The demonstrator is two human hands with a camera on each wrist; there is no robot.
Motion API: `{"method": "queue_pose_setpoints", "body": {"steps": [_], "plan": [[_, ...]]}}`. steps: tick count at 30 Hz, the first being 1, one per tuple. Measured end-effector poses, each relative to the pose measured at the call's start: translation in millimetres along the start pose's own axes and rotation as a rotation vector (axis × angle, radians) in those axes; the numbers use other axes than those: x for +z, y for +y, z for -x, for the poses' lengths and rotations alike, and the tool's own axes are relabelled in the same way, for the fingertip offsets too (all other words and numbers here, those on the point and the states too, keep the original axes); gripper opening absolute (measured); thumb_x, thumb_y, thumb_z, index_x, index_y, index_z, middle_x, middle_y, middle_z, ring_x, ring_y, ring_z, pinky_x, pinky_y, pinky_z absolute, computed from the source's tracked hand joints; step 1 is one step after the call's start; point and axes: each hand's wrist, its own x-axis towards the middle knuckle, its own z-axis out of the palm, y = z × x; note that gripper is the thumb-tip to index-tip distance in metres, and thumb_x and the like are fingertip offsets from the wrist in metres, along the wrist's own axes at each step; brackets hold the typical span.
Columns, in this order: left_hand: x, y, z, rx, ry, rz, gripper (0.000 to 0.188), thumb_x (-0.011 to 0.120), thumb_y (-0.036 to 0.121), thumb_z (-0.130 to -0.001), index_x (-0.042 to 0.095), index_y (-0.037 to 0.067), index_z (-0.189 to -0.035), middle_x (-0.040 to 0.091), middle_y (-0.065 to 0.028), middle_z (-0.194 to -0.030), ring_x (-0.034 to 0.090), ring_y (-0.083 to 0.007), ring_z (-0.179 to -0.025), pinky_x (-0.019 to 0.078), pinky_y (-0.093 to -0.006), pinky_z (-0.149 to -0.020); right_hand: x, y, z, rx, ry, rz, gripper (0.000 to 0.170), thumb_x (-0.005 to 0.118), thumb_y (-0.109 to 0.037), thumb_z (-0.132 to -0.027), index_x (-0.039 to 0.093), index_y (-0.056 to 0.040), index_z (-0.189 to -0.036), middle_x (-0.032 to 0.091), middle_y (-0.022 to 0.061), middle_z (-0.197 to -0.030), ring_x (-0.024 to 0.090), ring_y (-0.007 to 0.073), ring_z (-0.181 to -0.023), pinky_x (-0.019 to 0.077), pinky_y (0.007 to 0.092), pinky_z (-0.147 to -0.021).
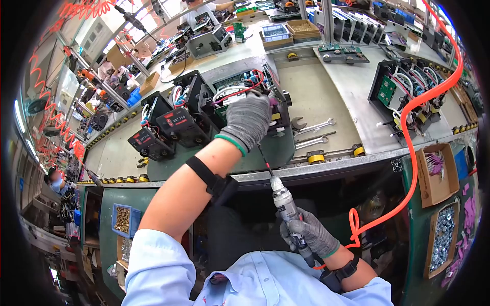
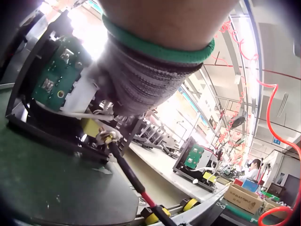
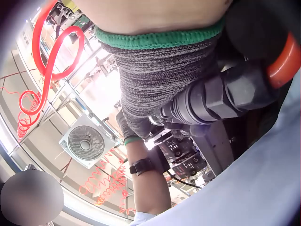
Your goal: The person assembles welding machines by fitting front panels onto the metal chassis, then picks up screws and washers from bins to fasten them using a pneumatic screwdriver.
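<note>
The gloved left hand lies over an uncovered machine with a green circuit board and wires; its fingertips are hidden. Low in front of the person's body, the gloved right hand has its fingers curled round a silver power screwdriver, fed by an orange hose. The driver's long dark bit with a red band points up to the machine's near edge, its tip at a pale fitting beside a yellow part.
Two black-fronted units stand left of the machine. Wrenches lie to its right, with another uncovered unit beyond. Rollers line the bench's near edge. Boxes of screws and bolts sit below on both sides.
</note>
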Motion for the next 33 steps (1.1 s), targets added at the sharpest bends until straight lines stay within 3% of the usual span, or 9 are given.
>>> {"method": "queue_pose_setpoints", "body": {"steps": [5,10,12,14,16,20,21,24,33], "plan": [[-18,0,-17,0.069,-0.171,-0.001,0.037,0.058,0.036,-0.100,0.074,0.005,-0.088,0.072,-0.0178,-0.080,0.073,-0.0346,-0.076,0.0571,-0.0491,-0.067,-3,-3,-4,0.002,-0.021,0.015,0.063,0.078,-0.048,-0.084,0.054,-0.0064,-0.125,0.062,0.0041,-0.082,0.061,0.0104,-0.065,0.0517,0.0245,-0.055],[-41,-1,-38,0.062,-0.299,0.066,0.033,0.072,0.036,-0.088,0.076,0.003,-0.093,0.073,-0.0226,-0.086,0.072,-0.0388,-0.087,0.0567,-0.0461,-0.080,-1,-6,-20,-0.021,0.009,0.075,0.062,0.077,-0.049,-0.084,0.056,-0.0067,-0.123,0.062,0.0041,-0.081,0.062,0.0105,-0.064,0.0526,0.0242,-0.053],[-26,-18,-48,0.210,-0.233,0.112,0.034,0.074,0.035,-0.085,0.075,0.002,-0.094,0.072,-0.0239,-0.087,0.071,-0.0405,-0.089,0.0553,-0.0467,-0.080,6,-12,-24,-0.074,-0.037,0.064,0.049,0.074,-0.044,-0.088,0.057,-0.0061,-0.114,0.061,0.0015,-0.082,0.059,0.0077,-0.064,0.0504,0.0237,-0.054],[-35,-21,-60,0.355,-0.237,0.157,0.036,0.074,0.033,-0.082,0.074,-0.001,-0.093,0.071,-0.0231,-0.080,0.071,-0.0382,-0.080,0.0548,-0.0464,-0.076,11,-16,-29,-0.063,-0.003,0.069,0.047,0.074,-0.043,-0.088,0.058,-0.0062,-0.112,0.061,0.0011,-0.082,0.059,0.0072,-0.064,0.0504,0.0236,-0.053],[-63,2,-64,0.285,-0.458,0.118,0.037,0.073,0.032,-0.081,0.074,-0.003,-0.093,0.068,-0.0206,-0.073,0.069,-0.0332,-0.070,0.0550,-0.0443,-0.071,13,-14,-34,-0.061,0.008,0.098,0.046,0.074,-0.043,-0.088,0.058,-0.0063,-0.111,0.061,0.0008,-0.082,0.059,0.0067,-0.064,0.0504,0.0235,-0.053],[-26,-19,-89,0.133,-0.508,0.081,0.037,0.072,0.033,-0.083,0.073,-0.004,-0.091,0.067,-0.0185,-0.070,0.067,-0.0296,-0.066,0.0551,-0.0426,-0.069,19,-14,-44,-0.091,0.013,0.067,0.040,0.074,-0.040,-0.089,0.059,-0.0066,-0.105,0.061,0.0005,-0.080,0.059,0.0064,-0.061,0.0507,0.0227,-0.051],[-34,-9,-82,0.234,-0.495,-0.021,0.038,0.072,0.033,-0.083,0.073,-0.004,-0.092,0.067,-0.0188,-0.071,0.068,-0.0299,-0.067,0.0557,-0.0426,-0.070,19,-13,-46,-0.103,0.019,0.060,0.040,0.074,-0.040,-0.089,0.059,-0.0067,-0.105,0.061,0.0005,-0.079,0.059,0.0065,-0.061,0.0506,0.0226,-0.050],[-37,-8,-76,0.218,-0.488,0.023,0.042,0.073,0.035,-0.086,0.074,-0.005,-0.096,0.070,-0.0210,-0.077,0.070,-0.0320,-0.073,0.0571,-0.0416,-0.075,20,-18,-50,-0.142,0.028,0.054,0.039,0.075,-0.039,-0.088,0.059,-0.0067,-0.103,0.061,0.0007,-0.077,0.060,0.0067,-0.061,0.0505,0.0227,-0.049],[-36,-9,-82,0.348,-0.462,-0.312,0.043,0.075,0.036,-0.079,0.076,-0.001,-0.100,0.072,-0.0213,-0.083,0.072,-0.0358,-0.079,0.0580,-0.0434,-0.079,24,-29,-53,-0.113,0.054,0.054,0.041,0.075,-0.039,-0.089,0.058,-0.0060,-0.106,0.060,0.0015,-0.078,0.059,0.0069,-0.059,0.0501,0.0226,-0.048]]}}
